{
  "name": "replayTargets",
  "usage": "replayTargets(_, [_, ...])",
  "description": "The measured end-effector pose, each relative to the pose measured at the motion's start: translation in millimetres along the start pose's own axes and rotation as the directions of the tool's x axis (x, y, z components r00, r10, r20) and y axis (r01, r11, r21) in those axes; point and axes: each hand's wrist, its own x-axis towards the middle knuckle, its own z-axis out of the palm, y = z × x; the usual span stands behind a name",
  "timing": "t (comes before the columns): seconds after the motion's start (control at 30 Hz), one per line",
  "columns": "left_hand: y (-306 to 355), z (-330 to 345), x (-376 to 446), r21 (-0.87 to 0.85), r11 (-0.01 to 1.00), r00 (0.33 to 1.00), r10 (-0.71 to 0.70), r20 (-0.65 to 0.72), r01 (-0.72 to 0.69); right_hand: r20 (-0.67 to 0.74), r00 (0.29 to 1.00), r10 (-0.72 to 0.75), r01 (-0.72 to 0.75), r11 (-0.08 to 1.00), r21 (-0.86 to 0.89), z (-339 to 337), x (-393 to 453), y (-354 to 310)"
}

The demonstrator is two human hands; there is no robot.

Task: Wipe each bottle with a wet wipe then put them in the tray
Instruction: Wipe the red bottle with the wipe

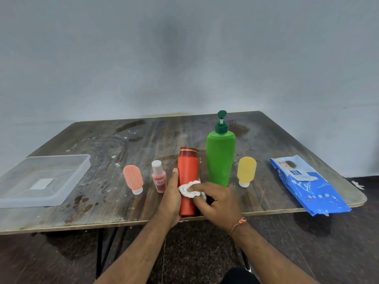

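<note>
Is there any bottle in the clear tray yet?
No, the clear tray holds no bottle; all five bottles are outside it on the table.

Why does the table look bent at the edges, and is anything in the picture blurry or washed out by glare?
In the head view, the wide-angle lens bows the table edges; light is soft and even, with no harsh glare, only a dim sheen on the wet wood. The red bottle, wipe and both hands, left hand and right hand, look fairly sharp; the wall shows a dark smudge.
</note>
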Motion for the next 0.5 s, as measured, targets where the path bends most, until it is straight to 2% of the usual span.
replayTargets(0.13, [-3, 6, -3, 0.048, 0.997, 0.998, 0.061, 0.026, -0.062, -0.096, 0.993, 0.065, -0.065, 0.998, 0.006, -2, 10, -1])
replayTargets(0.33, [-3, 8, -6, 0.088, 0.989, 0.993, 0.113, 0.046, -0.116, -0.151, 0.988, 0.037, -0.058, 0.989, -0.137, -3, 32, -18])
replayTargets(0.4, [-3, 8, -5, 0.088, 0.988, 0.992, 0.124, 0.04, -0.127, -0.095, 0.995, 0.027, -0.043, 0.984, -0.173, -4, 29, -22])
replayTargets(0.5, [-3, 7, -4, 0.026, 0.994, 0.993, 0.109, 0.04, -0.11, 0.074, 0.991, -0.109, 0.122, 0.971, -0.208, -8, 13, -24])
